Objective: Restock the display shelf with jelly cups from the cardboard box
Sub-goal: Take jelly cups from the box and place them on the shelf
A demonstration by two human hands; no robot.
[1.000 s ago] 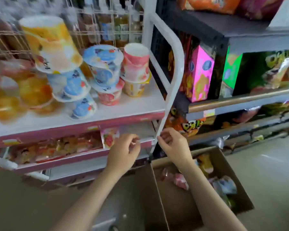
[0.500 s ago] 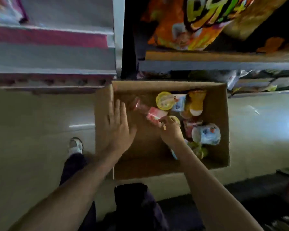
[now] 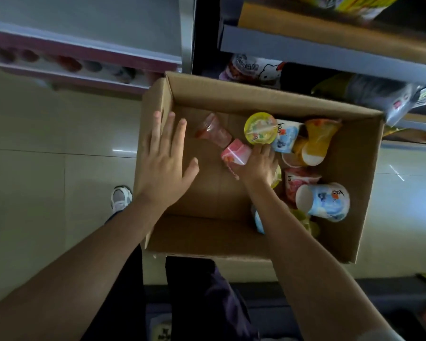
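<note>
Jelly cups (image 3: 293,153) crowd cardboard box (image 3: 256,99); right hand (image 3: 258,166) among them.

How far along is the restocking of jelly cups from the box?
Done: nothing this view can confirm; the shelf's cups are out of frame. In hand: the right hand grips a pink jelly cup inside the brown cardboard box; the left hand is open above it. Left: several cups, including a yellow-lidded cup.
</note>
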